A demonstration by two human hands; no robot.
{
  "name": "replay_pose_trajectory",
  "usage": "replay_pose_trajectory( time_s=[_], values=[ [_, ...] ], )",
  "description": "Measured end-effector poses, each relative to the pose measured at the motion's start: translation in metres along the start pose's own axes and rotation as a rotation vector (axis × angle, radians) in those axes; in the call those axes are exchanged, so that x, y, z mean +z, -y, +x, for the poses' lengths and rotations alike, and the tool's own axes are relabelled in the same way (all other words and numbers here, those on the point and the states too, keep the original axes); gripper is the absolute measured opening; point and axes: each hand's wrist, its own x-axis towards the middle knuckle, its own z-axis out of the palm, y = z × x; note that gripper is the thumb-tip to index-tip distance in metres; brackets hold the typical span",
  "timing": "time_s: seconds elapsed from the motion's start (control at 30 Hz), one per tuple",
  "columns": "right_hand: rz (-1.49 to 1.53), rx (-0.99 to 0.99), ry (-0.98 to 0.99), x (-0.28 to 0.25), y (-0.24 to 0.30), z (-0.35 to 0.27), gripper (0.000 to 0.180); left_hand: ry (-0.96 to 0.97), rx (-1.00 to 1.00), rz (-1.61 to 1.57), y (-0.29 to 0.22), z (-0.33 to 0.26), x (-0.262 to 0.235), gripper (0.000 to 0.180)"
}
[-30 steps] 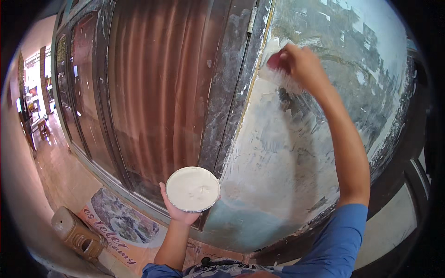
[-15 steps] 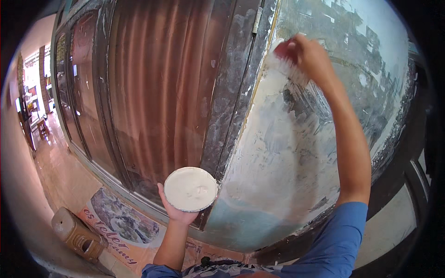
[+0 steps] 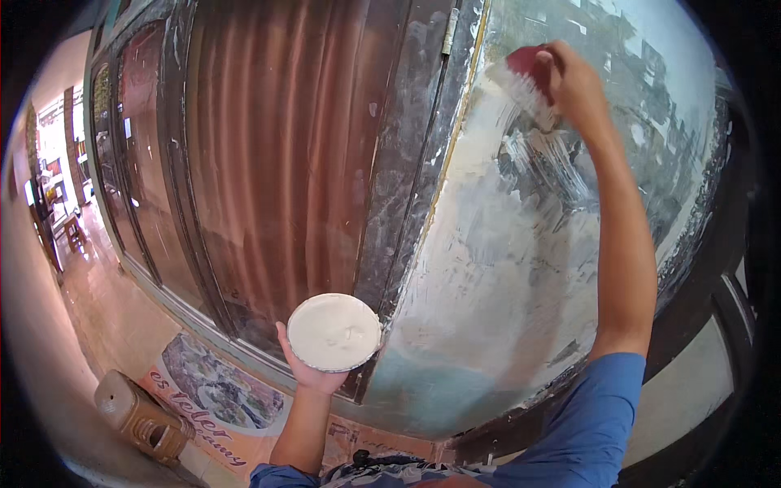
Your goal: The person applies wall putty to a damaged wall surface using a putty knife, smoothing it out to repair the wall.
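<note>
A tall glass pane point(image 3: 521, 268) fills the right half of the view, smeared with streaky white paint from its lower part up toward the top; a patch near the bottom is still bluish and bare. To its left a dark metal door frame point(image 3: 411, 163), flecked with white, runs from the top edge down to the middle. Left of that hangs a reddish-brown pleated curtain point(image 3: 268, 138) behind more glass. At the lower left, printed paper sheets point(image 3: 211, 390) lie on the floor along the base of the doors, and a tan plastic can point(image 3: 134, 415) lies on its side near them.

The person's right arm, in a blue sleeve, reaches up from the lower right. The right hand point(image 3: 578, 85) is closed around the red handle of a paintbrush point(image 3: 525, 77) at the top of the pane. The brush's long axis runs roughly level, tilted slightly; its white-loaded bristles point left and a little downward, pressed against the glass just right of the frame.

The left hand point(image 3: 309, 370), lower centre, is cupped palm-up under a round shallow bowl point(image 3: 334, 332) of white paint, fingers curled around its rim. The bowl sits level, just in front of the foot of the frame.
</note>
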Motion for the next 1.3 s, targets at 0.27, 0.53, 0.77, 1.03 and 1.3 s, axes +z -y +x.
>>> replay_pose_trajectory(
  time_s=[0.27,0.53,0.77,1.03,1.3],
  values=[
    [-0.056,-0.197,0.414,0.031,0.052,-0.059,0.018,0.003,0.020,0.044,-0.013,-0.001,-0.005,0.089],
    [-0.068,-0.046,-0.043,-0.003,0.007,0.023,0.019,0.014,-0.015,0.030,-0.011,0.004,-0.008,0.088],
    [-0.039,-0.204,0.397,0.032,0.042,-0.042,0.018,0.011,0.012,0.024,-0.022,0.006,-0.008,0.088],
    [-0.033,-0.009,-0.111,-0.022,-0.006,0.021,0.018,0.040,-0.006,0.049,-0.008,0.019,-0.003,0.089],
    [-0.124,-0.088,0.354,0.012,0.038,-0.067,0.016,0.027,0.032,0.077,-0.013,0.014,-0.004,0.088]
  ],
)
